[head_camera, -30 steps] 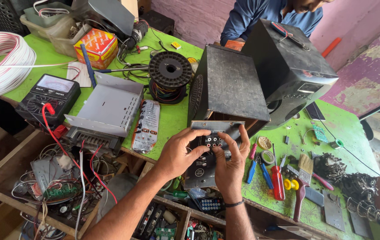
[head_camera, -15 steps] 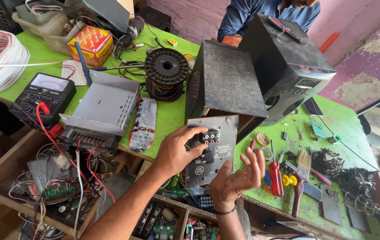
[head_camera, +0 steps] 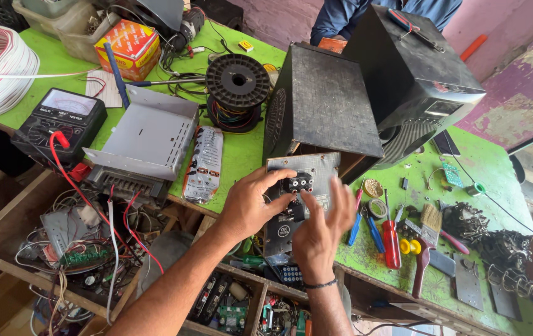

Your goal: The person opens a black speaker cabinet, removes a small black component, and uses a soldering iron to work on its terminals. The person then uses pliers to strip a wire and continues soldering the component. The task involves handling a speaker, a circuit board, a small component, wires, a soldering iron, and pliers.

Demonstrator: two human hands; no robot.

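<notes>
The right hand point(head_camera: 319, 233) has come back onto the panel point(head_camera: 297, 205) since half a second ago, when it hung open below it with the palm up; now it lies palm down, fingers spread and loose across the lower right part of the plate, gripping nothing. The left hand point(head_camera: 248, 205) stays where it was, fingers curled around the panel's left edge with the tips by the little block of round sockets near its top, so it is this hand that holds the plate. The panel itself is a grey metal plate, tilted up at the front edge of the green bench point(head_camera: 241, 155), just below the black speaker box point(head_camera: 322, 102) and touching its open underside. Left of the panel lies a printed foil packet point(head_camera: 204, 163), and beyond that a grey metal case point(head_camera: 151, 134) and a black meter point(head_camera: 61, 118) with a red lead. Right of the panel sit screwdrivers with blue handles and a red one point(head_camera: 391, 239), then a small brush point(head_camera: 429, 221). Above the panel, past the speaker box, stands a black spool of wire point(head_camera: 238, 90). Another person in a blue shirt point(head_camera: 341, 18) stands at the far side of the bench.
</notes>
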